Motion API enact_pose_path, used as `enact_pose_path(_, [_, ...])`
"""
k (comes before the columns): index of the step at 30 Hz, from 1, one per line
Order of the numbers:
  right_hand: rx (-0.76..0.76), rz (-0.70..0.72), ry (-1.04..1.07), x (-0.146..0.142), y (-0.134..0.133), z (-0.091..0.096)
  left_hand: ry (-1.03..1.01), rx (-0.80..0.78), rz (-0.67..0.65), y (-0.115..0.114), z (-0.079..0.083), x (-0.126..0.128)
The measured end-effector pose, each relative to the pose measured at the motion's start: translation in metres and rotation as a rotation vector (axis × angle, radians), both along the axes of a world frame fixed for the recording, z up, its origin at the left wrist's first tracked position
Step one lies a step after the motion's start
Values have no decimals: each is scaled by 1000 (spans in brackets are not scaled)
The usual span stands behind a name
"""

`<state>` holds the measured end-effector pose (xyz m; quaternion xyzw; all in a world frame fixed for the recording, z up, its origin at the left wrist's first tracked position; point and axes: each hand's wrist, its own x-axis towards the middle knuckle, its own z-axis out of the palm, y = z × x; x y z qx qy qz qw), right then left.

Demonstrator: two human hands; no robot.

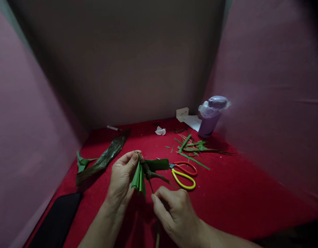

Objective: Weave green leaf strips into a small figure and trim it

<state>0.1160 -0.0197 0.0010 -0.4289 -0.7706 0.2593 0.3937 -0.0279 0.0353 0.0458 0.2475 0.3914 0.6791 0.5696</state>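
Note:
My left hand [122,179] pinches the top of a folded green leaf bundle [142,174], thumb and fingers closed on it just above the red cloth [226,193]. My right hand [174,213] is closed on a thin stem or strip that runs from the bundle down toward me. A flat green leaf piece [156,164] lies right behind the bundle. Scissors with a red and a yellow handle [184,174] rest on the cloth just right of the bundle, apart from both hands.
A long dark leaf [103,160] and a small folded green piece [83,162] lie at left. Cut leaf strips [193,148] are scattered at right near a lilac cup wrapped in plastic [210,117]. A black phone [57,220], crumpled tissue [160,131], papers [187,119] and a pen [114,128] are around.

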Motion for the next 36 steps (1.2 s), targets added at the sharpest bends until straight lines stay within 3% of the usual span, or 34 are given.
enact_pose_path(13, [-51,36,25,3,-2,-9,21,-1,-3,-1,1,2])
enact_pose_path(28, [-135,53,42,9,-9,-4,-14,37,4,3,-2,-2])
enact_pose_path(32, [-265,70,57,14,-10,-1,-48,34,60,12,-10,-12])
enact_pose_path(36, [-616,149,197,22,-9,-1,-93,6,115,23,-13,-21])
